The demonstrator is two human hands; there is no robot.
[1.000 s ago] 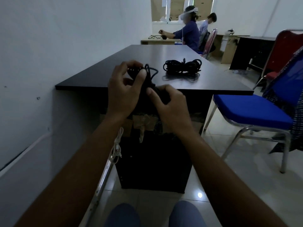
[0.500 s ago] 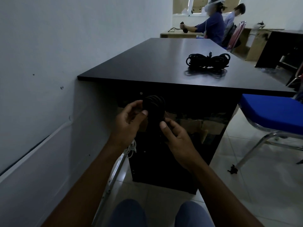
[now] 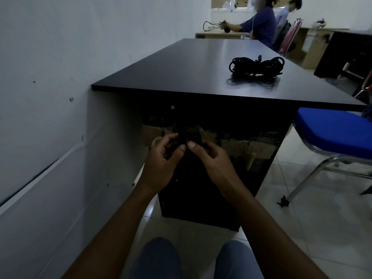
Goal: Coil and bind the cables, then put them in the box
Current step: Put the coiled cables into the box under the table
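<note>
A black coiled cable (image 3: 190,135) is held in front of the dark desk's end panel, below the tabletop. My left hand (image 3: 164,164) and my right hand (image 3: 211,160) both grip it, thumbs pinching near its lower edge. Much of the coil blends into the dark panel. A second black cable bundle (image 3: 256,65), tied in the middle, lies on the black desk top (image 3: 181,71) to the right. Behind my hands, under the desk, brown cardboard box flaps (image 3: 233,144) show; the box's inside is hidden in shadow.
A white wall (image 3: 50,97) runs close along the left. A blue-seated metal chair (image 3: 334,131) stands at the right of the desk. Two people sit at a far desk (image 3: 221,34). My knees (image 3: 161,258) are at the bottom over the tiled floor.
Both hands have come down with the coil from above the desk's edge to below the tabletop, in front of the box. The bundle on the desk has stayed put.
</note>
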